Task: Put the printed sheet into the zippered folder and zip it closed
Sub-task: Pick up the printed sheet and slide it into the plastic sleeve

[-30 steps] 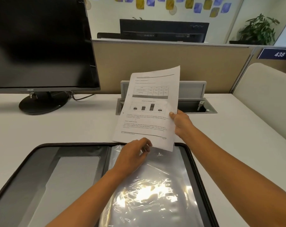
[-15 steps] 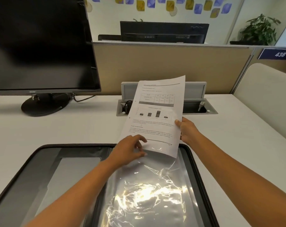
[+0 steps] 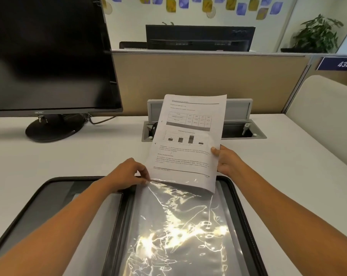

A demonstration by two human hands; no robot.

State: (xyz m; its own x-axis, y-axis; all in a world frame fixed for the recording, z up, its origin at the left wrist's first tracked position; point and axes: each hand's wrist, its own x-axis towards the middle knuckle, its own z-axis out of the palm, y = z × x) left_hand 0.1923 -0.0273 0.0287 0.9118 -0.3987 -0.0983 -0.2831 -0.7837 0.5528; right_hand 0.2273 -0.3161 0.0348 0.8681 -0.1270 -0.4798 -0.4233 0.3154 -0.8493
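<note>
The black zippered folder lies open flat on the desk in front of me. Its right half carries a clear, glossy plastic sleeve. My left hand pinches the top left edge of that sleeve and lifts it. My right hand grips the right edge of the printed sheet, which shows a table, a bar chart and text. The sheet stands tilted above the folder's far edge, and its bottom edge sits just inside the sleeve's mouth.
A black monitor on a round stand sits at the back left. Behind the sheet, a grey cable box stands with its lid raised. A beige partition closes off the back. The white desk extends to the right.
The sheet has come down and toward me, turning squarer, until its bottom edge reached the sleeve's mouth. My left hand shifted left to pinch the sleeve's top edge.
</note>
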